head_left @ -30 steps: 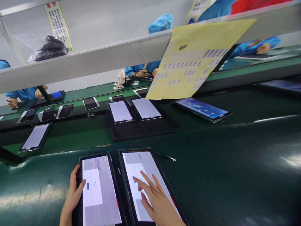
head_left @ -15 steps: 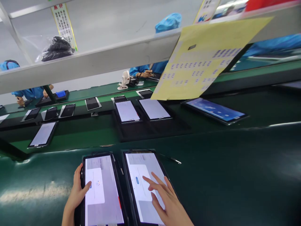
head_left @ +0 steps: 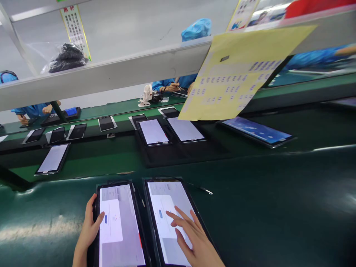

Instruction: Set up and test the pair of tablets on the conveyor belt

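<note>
Two tablets are lying side by side, nearly touching, on the near edge of the dark green desk [head_left: 264, 207], both with lit white screens. The left hand [head_left: 90, 228] is resting along the outer edge of the left tablet [head_left: 119, 224], fingers loosely curled against its frame and the thumb reaching onto the glass beside a small blue button; it is gripping nothing outright. The right hand [head_left: 191, 237] is lying spread over the lower part of the right tablet [head_left: 167, 215], fingers fanned apart, the forefinger stretching toward a white pop-up panel with a blue dot. Whether the fingertips are pressing the glass or hovering just above it is not clear.

Just beyond the right tablet, a thin pen [head_left: 204, 190] is lying on the desk.

Farther out, past a lighter green strip, a dark mat [head_left: 180, 152] is carrying two more lit tablets [head_left: 152, 132] set close together. To the right a blue-screened tablet [head_left: 257, 130] is sitting at an angle, partly under a large yellow sheet [head_left: 244, 70] printed with rows of small marks, which is hanging from the white shelf [head_left: 111, 72] overhead. At far left another lit tablet [head_left: 52, 158] is lying alone.

Beyond, a row of dark phones [head_left: 57, 134] is lining the belt, with a small white fan [head_left: 146, 95] behind. People in blue sleeves [head_left: 35, 110] are working on the far side. On the shelf a clear bag of black items [head_left: 65, 57] is sitting.
</note>
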Action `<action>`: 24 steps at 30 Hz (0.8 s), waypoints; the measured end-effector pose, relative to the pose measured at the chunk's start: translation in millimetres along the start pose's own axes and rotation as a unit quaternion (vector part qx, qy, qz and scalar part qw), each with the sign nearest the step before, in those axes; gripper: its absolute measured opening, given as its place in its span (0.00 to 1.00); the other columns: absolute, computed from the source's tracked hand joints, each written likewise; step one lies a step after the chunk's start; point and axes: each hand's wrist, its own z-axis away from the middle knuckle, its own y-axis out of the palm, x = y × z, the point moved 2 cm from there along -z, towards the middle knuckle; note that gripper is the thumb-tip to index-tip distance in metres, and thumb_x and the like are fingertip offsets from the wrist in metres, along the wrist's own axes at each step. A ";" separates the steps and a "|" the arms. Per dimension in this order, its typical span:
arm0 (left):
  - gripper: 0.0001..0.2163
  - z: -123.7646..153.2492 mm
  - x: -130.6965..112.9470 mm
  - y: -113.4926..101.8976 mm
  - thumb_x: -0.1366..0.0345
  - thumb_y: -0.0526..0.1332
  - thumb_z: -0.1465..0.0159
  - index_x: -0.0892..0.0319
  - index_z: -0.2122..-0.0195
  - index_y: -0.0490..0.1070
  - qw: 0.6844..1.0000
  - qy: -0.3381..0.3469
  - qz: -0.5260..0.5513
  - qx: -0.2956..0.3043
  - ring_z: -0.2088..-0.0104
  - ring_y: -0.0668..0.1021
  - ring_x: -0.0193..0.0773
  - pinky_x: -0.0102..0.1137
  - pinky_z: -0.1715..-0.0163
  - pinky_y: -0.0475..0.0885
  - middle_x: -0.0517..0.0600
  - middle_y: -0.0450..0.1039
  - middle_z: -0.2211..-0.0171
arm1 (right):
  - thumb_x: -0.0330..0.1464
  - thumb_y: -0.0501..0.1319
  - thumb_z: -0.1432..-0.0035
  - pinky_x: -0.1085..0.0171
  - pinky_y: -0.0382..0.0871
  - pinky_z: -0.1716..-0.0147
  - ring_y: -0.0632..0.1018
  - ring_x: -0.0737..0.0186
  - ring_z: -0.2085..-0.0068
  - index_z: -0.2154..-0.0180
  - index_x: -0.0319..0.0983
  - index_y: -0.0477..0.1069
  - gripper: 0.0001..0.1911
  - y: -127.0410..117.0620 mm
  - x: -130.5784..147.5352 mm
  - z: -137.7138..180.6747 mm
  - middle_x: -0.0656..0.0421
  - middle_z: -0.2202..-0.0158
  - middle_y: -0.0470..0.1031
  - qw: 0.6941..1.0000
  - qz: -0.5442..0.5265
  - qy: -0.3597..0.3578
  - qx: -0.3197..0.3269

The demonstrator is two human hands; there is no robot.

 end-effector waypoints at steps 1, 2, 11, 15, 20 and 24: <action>0.28 -0.1 0.5 0.3 0.52 0.53 0.36 0.56 0.38 0.47 1.000 0.001 0.002 -0.004 0.36 0.53 0.47 0.48 0.37 0.47 0.57 0.47 0.36 | 0.32 0.44 0.32 0.31 0.57 0.48 0.62 0.47 0.41 0.57 0.42 0.60 0.08 0.6 -0.3 0.5 0.54 0.47 0.67 1.000 0.003 0.001 -0.001; 0.28 -0.3 0.9 0.4 0.52 0.53 0.36 0.56 0.39 0.47 1.000 0.002 0.004 -0.008 0.36 0.53 0.48 0.48 0.37 0.47 0.57 0.48 0.36 | 0.33 0.44 0.32 0.31 0.57 0.48 0.62 0.47 0.41 0.57 0.42 0.61 0.08 1.4 -1.0 1.2 0.53 0.47 0.67 1.000 0.006 0.002 -0.003; 0.26 -0.8 0.2 -0.1 0.54 0.54 0.37 0.53 0.39 0.50 1.000 0.002 0.022 -0.017 0.36 0.55 0.49 0.49 0.37 0.49 0.56 0.50 0.36 | 0.37 0.49 0.31 0.40 0.59 0.44 0.74 0.50 0.52 0.60 0.43 0.67 0.10 3.0 -6.9 7.1 0.57 0.62 0.73 1.000 -0.010 -0.005 0.014; 0.27 0.5 2.4 1.3 0.54 0.54 0.37 0.54 0.39 0.50 1.000 0.011 0.006 -0.024 0.37 0.57 0.48 0.48 0.38 0.50 0.56 0.52 0.37 | 0.38 0.46 0.29 0.51 0.74 0.53 0.77 0.56 0.63 0.70 0.42 0.65 0.18 0.1 -0.4 5.2 0.59 0.76 0.69 1.000 -0.026 0.005 -0.008; 0.31 -10.3 -3.6 2.1 0.49 0.51 0.38 0.58 0.38 0.47 0.998 0.002 -0.053 -0.033 0.37 0.57 0.50 0.47 0.39 0.53 0.60 0.51 0.38 | 0.39 0.43 0.28 0.57 0.79 0.67 0.77 0.51 0.59 0.66 0.42 0.69 0.20 -1.8 -3.3 3.4 0.57 0.70 0.74 0.998 0.015 0.010 -0.057; 0.40 -37.0 -24.6 8.8 0.44 0.56 0.43 0.61 0.36 0.42 0.992 -0.018 -0.125 -0.030 0.40 0.60 0.55 0.49 0.42 0.56 0.64 0.55 0.41 | 0.41 0.44 0.29 0.57 0.79 0.71 0.76 0.50 0.57 0.61 0.42 0.70 0.19 -5.6 -14.9 6.5 0.57 0.64 0.76 0.996 0.043 0.023 -0.081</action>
